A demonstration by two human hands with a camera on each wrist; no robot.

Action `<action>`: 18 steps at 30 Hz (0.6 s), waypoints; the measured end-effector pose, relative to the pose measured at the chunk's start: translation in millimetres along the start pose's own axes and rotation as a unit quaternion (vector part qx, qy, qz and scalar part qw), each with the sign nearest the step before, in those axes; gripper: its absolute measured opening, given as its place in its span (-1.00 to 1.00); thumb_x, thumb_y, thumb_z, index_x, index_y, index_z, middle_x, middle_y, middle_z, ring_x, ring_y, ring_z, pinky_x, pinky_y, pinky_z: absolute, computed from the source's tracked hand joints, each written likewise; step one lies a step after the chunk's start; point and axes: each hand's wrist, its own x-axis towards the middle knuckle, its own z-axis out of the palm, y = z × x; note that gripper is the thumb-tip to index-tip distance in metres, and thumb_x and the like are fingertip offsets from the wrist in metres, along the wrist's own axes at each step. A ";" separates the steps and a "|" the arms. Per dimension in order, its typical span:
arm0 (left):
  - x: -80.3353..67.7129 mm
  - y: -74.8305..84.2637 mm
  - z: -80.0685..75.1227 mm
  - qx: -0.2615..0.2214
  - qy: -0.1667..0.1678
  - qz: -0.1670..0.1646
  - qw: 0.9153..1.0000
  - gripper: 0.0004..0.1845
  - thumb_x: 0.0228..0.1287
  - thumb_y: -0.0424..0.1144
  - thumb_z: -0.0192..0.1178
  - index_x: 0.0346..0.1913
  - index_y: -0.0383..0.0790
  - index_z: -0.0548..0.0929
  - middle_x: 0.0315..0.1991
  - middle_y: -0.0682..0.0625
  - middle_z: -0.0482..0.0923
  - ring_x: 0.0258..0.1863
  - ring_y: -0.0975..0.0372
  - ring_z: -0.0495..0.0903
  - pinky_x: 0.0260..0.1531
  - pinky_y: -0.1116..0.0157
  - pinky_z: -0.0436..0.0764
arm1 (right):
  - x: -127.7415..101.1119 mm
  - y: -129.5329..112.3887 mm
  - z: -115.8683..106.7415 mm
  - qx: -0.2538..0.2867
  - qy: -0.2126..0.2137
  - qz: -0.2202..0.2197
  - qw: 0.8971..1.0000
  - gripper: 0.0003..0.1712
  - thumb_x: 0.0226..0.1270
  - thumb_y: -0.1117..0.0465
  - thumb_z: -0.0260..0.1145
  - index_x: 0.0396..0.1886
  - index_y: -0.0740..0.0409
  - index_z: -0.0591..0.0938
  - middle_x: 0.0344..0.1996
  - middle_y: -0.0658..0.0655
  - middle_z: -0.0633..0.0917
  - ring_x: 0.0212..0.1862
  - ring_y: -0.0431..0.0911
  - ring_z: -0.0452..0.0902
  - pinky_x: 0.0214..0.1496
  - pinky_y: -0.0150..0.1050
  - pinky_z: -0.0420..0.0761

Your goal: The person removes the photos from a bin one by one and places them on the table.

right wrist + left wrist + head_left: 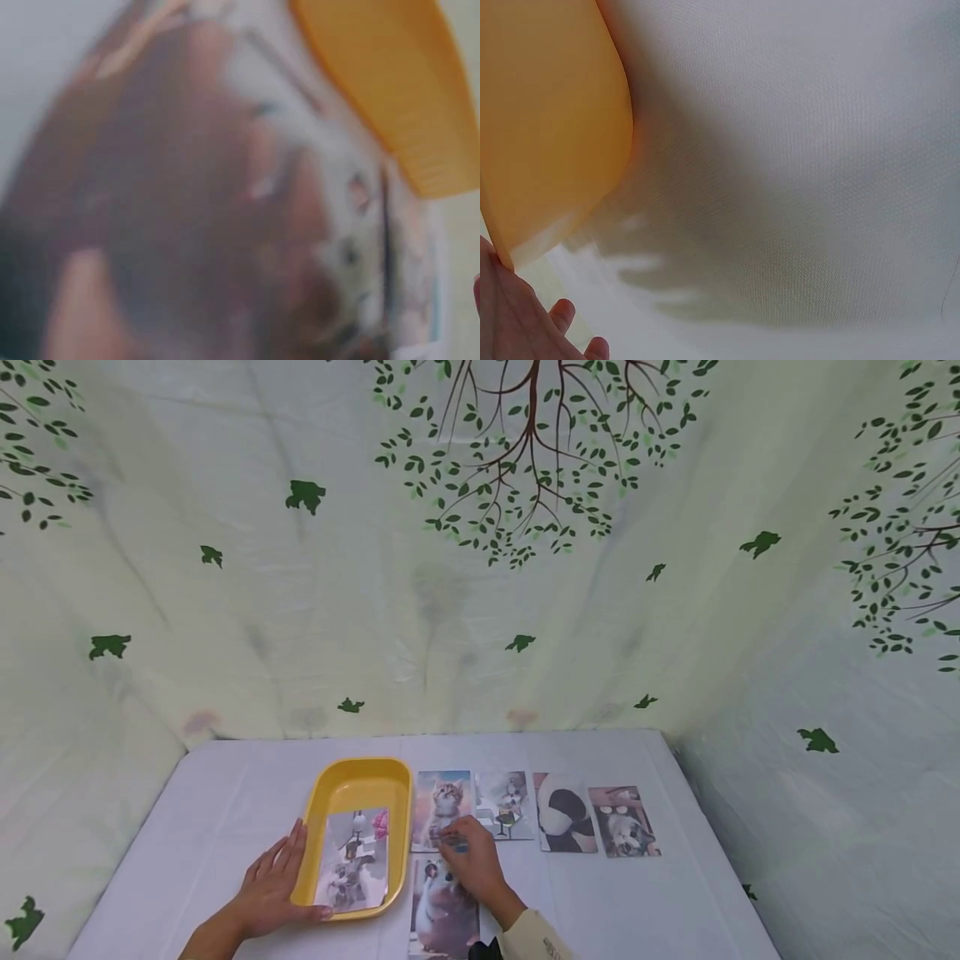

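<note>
Head view: my left hand [273,881] rests flat against the left side of the yellow tray [330,793], fingers straight along its wall, thumb at the near rim. Tray sits on the white table [225,793], with one photo card [352,860] lying inside it. My right hand [472,864] is just right of the tray, fingertips down on the kitten card [441,806], fingers bent at its lower edge; whether they pinch it or just press, I cannot tell. Hamster card [442,914] lies below it, partly under my wrist. Further right in a row: cat card [506,806], panda card [564,814], last card [624,822], all flat on the table, side by side. Left wrist view: tray wall [547,112] close up, my fingertips [562,315] at the bottom, cloth beyond. Right wrist view: blurred, hamster card [187,210] fills it, tray edge [390,90] top right.
</note>
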 end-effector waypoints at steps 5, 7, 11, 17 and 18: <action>-0.4 1.1 -2.4 0.003 -0.009 -0.001 1.000 0.49 -0.18 0.35 0.36 0.47 -0.38 -0.45 0.50 -0.35 -0.30 0.35 -0.27 -0.08 0.22 -0.33 -0.06 | 28.4 -33.8 7.2 0.030 -0.036 0.051 0.998 -0.75 0.25 0.26 0.36 -0.06 0.07 0.67 -0.10 -0.05 0.66 0.02 -0.09 0.56 0.11 -0.08 0.55; -0.5 0.8 -2.7 0.003 -0.015 -0.005 1.000 0.49 -0.17 0.35 0.36 0.46 -0.39 -0.46 0.50 -0.35 -0.31 0.35 -0.28 -0.08 0.21 -0.34 -0.07 | 40.2 -47.6 15.8 0.022 -0.065 0.084 0.994 -0.72 0.25 0.21 0.38 -0.03 0.00 0.66 -0.06 -0.10 0.64 0.07 -0.11 0.54 0.16 -0.11 0.53; 0.0 -1.3 -1.6 0.007 -0.010 -0.005 1.000 0.50 -0.18 0.35 0.36 0.47 -0.39 -0.46 0.50 -0.36 -0.30 0.35 -0.28 -0.08 0.21 -0.35 -0.07 | 62.2 -65.7 36.9 0.018 -0.128 0.123 0.984 -0.68 0.23 0.15 0.41 -0.01 -0.07 0.65 -0.04 -0.16 0.63 0.10 -0.07 0.52 0.18 -0.21 0.51; 2.3 -3.6 3.3 0.022 0.012 0.012 1.000 0.50 -0.19 0.38 0.35 0.48 -0.35 -0.45 0.50 -0.35 -0.26 0.33 -0.27 -0.01 0.20 -0.34 -0.01 | 81.0 -72.7 66.1 0.107 -0.132 0.179 0.969 -0.62 0.15 0.21 0.47 -0.01 0.10 0.64 -0.11 -0.01 0.69 0.04 -0.01 0.56 0.12 -0.24 0.54; 2.7 -3.5 3.5 0.024 0.013 0.012 1.000 0.50 -0.19 0.39 0.34 0.48 -0.35 -0.45 0.50 -0.34 -0.27 0.33 -0.27 -0.01 0.20 -0.34 0.00 | 82.9 -72.9 70.1 0.117 -0.131 0.184 0.967 -0.61 0.14 0.24 0.47 -0.01 0.14 0.64 -0.12 0.03 0.69 0.02 -0.01 0.57 0.10 -0.25 0.55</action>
